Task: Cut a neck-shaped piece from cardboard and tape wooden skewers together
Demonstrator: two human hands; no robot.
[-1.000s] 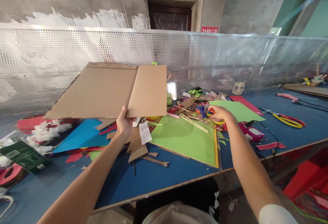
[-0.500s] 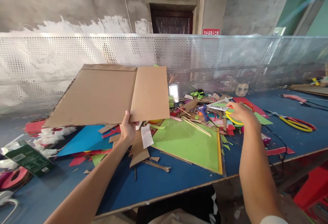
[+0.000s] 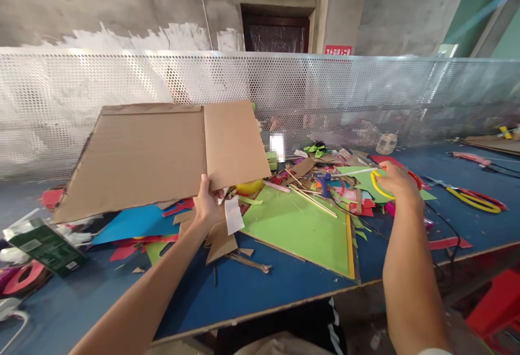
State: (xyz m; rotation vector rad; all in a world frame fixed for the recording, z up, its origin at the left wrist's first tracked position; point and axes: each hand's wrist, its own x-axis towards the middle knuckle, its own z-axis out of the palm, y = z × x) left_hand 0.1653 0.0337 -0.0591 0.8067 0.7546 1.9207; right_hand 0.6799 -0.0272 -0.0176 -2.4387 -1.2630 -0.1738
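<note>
My left hand [image 3: 206, 202] grips the lower edge of a large brown cardboard sheet [image 3: 150, 154], with the thumb on its near face. The sheet is tilted up above the table, and a fold or seam divides it into a wide left panel and a narrower right one. Over at the right, my right hand [image 3: 396, 181] is closed on scissors [image 3: 376, 184] with red and yellow handles, their blades pointing left. A green board [image 3: 300, 230] with a yellow edge lies on the table between my arms. Several thin wooden sticks [image 3: 312, 200] rest on its far edge.
Paper and cardboard scraps cover the blue table [image 3: 227, 301], around a blue glue gun [image 3: 324, 184]. A second pair of scissors [image 3: 475, 197] lies at right. A green box [image 3: 44, 246] stands left. Perforated metal panelling [image 3: 325, 89] runs behind; a red stool [image 3: 498, 303] stands below.
The cardboard has shifted left, and its left end has tipped lower. My right hand has moved slightly right with the scissors, whose blades have turned to look narrower.
</note>
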